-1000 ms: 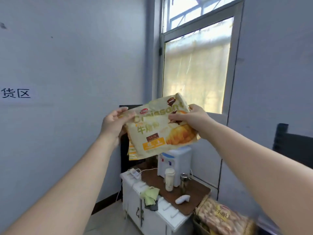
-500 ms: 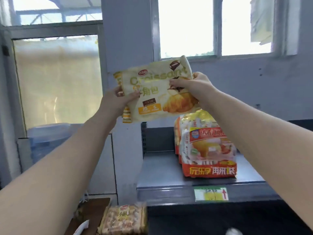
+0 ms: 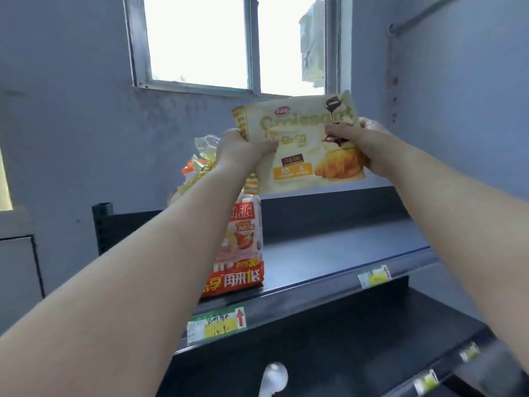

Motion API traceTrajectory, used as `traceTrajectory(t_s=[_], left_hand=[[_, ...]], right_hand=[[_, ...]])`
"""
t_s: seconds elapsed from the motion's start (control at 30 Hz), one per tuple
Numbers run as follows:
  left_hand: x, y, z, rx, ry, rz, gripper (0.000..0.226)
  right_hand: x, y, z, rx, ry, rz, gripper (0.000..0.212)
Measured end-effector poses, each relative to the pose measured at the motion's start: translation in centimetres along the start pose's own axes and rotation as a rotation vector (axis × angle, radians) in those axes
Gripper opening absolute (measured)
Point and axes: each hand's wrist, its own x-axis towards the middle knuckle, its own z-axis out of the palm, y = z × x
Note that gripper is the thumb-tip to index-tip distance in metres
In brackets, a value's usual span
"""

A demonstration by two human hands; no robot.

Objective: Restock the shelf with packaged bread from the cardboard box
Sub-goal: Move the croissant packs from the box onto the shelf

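A cream and yellow croissant bag (image 3: 297, 156) hangs in the air above the dark top shelf (image 3: 343, 253). My left hand (image 3: 240, 150) grips its left edge, and my right hand (image 3: 363, 144) pinches its right side with the thumb on the front. A second, striped pack edge shows behind the bag at its left. On the shelf's left end stands a red and white packaged bread bag (image 3: 240, 247), partly hidden by my left forearm. The cardboard box is out of view.
A window (image 3: 229, 41) sits in the blue wall above the shelf. Price labels (image 3: 216, 325) are stuck on the shelf's front lip, another label (image 3: 375, 277) further right. A lower shelf (image 3: 372, 339) runs below. A white object (image 3: 273, 379) shows at the bottom edge.
The view has swung right from the window and water dispenser to the shelf. Both hands kept their hold on the croissant bag, which now hangs over the shelf's open stretch, right of the stocked bread.
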Motion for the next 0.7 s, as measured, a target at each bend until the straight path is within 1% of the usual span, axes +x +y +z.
traceTrajectory(t_s=[0.17, 0.27, 0.3, 0.43, 0.5, 0.6, 0.7], left_hand=[[3.2, -2.3, 5.8, 0.027, 0.003, -0.071, 0.022], [5.4, -4.4, 8.6, 0.052, 0.022, -0.115, 0.029], [6.0, -5.3, 9.4, 0.067, 0.034, -0.134, 0.031], [8.4, -9.5, 12.2, 0.134, 0.082, -0.204, 0.026], [9.4, -11.5, 13.0, 0.173, 0.092, -0.259, 0.031], [11.5, -14.4, 14.4, 0.233, 0.109, -0.341, 0.042], [13.0, -16.9, 15.7, 0.300, 0.111, -0.391, 0.042]], right_hand=[[4.6, 4.6, -4.5, -0.045, -0.027, 0.035, 0.043], [7.7, 8.2, -6.0, -0.058, -0.058, 0.054, 0.047], [8.7, 9.5, -6.3, -0.064, -0.068, 0.066, 0.048], [12.8, 14.4, -6.8, -0.080, -0.126, 0.136, 0.048], [14.4, 16.6, -6.7, -0.108, -0.154, 0.164, 0.051], [17.0, 20.1, -6.4, -0.123, -0.187, 0.188, 0.048], [19.2, 23.4, -6.2, -0.135, -0.221, 0.216, 0.045]])
